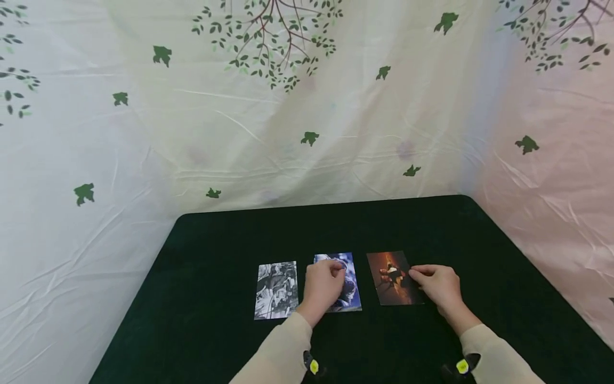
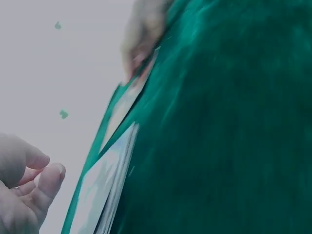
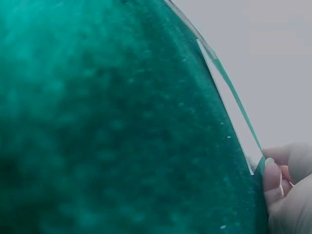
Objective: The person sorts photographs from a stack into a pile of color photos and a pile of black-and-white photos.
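Three picture piles or cards lie in a row on the dark green cloth. The left one is a black-and-white picture card (image 1: 276,290). In the middle lies a stack of blue-and-white picture cards (image 1: 352,288), its layered edges visible in the left wrist view. My left hand (image 1: 323,285) is over this stack and covers part of it; its fingers are loosely bent, with nothing between thumb and index finger. On the right is an orange-brown picture card (image 1: 390,277). My right hand (image 1: 438,288) pinches that card's right edge between thumb and index finger.
A dark green cloth (image 1: 216,240) covers the table. Pale curtains (image 1: 268,154) with printed leaves and branches hang behind it and at both sides. Each wrist wears a dark band with a yellow tag (image 1: 314,366).
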The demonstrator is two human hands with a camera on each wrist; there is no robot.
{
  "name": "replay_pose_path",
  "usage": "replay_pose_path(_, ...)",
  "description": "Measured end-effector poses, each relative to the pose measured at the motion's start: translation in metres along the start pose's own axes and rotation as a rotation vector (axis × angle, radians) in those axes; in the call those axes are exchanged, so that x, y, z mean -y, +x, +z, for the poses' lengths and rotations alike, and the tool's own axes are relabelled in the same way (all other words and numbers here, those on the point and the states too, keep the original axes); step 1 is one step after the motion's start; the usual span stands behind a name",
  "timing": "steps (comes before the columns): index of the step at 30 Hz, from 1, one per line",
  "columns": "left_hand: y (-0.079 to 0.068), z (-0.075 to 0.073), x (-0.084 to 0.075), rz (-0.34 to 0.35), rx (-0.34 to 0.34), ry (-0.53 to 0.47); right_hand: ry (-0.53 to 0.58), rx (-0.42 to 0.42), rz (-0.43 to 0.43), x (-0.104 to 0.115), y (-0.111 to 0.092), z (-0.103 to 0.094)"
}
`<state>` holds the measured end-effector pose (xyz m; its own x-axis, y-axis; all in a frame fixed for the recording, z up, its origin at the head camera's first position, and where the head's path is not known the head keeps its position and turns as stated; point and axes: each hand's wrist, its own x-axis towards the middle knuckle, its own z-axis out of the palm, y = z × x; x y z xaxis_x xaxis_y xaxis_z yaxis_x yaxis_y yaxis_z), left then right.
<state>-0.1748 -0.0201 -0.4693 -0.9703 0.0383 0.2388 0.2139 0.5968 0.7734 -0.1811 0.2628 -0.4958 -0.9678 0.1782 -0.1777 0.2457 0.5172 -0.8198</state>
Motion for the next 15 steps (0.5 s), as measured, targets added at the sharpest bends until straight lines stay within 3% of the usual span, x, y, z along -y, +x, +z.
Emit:
replay_pose_path(3,-0.001,-0.018,0.014,-0.019,-0.067,0.016,0.055,0.005,0.019,0.000,0.000,-0.004)
replay_pose_path(7,-0.003,-0.034,0.029,-0.087,-0.075,-0.058,0.078,0.000,0.002,0.008,-0.002,-0.004)
replay_pose_path(11,-0.004,-0.042,0.040,-0.143,-0.070,-0.159,0.054,0.015,-0.058,0.027,-0.007,0.011)
replay_pose_path(15,-0.004,-0.045,0.047,-0.160,-0.076,-0.187,-0.008,0.043,-0.129,0.049,-0.012,0.035)
